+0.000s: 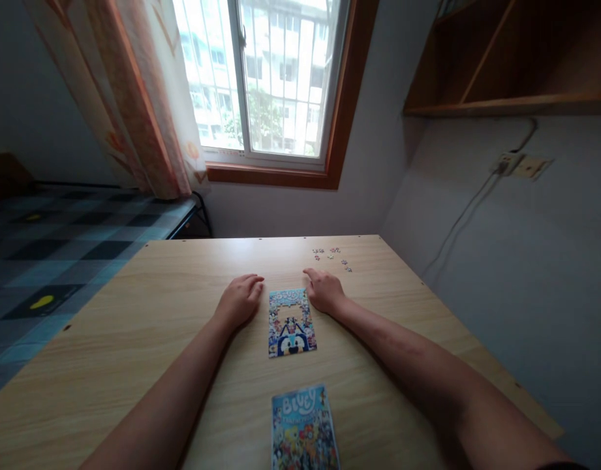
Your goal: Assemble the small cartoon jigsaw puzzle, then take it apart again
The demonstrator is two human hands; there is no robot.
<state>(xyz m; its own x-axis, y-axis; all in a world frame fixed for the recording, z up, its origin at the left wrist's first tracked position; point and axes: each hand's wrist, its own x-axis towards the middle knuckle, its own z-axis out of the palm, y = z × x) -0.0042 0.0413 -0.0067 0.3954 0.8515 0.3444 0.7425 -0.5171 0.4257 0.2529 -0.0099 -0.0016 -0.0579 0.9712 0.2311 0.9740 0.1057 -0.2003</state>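
Observation:
A jigsaw puzzle (293,344) with a blue cartoon dog lies flat on the table, and bare wood shows through a gap in its upper middle. Left of it, my left hand (240,300) rests on the tabletop, fingers loosely bent and holding nothing visible. My right hand (324,289) lies close to the puzzle's upper right edge, its index finger stretched forward and nothing seen in it. Beyond that hand, several loose puzzle pieces (331,257) are spread in small groups. Nearer to me is a box (305,427) printed "Bluey" with many cartoon characters.
The light wooden table (183,274) reaches toward a wall with a barred window (285,78). At the left are a checked bed (85,241) and a curtain (134,98). A shelf (510,101) and a socket with a cord (508,163) are on the right wall.

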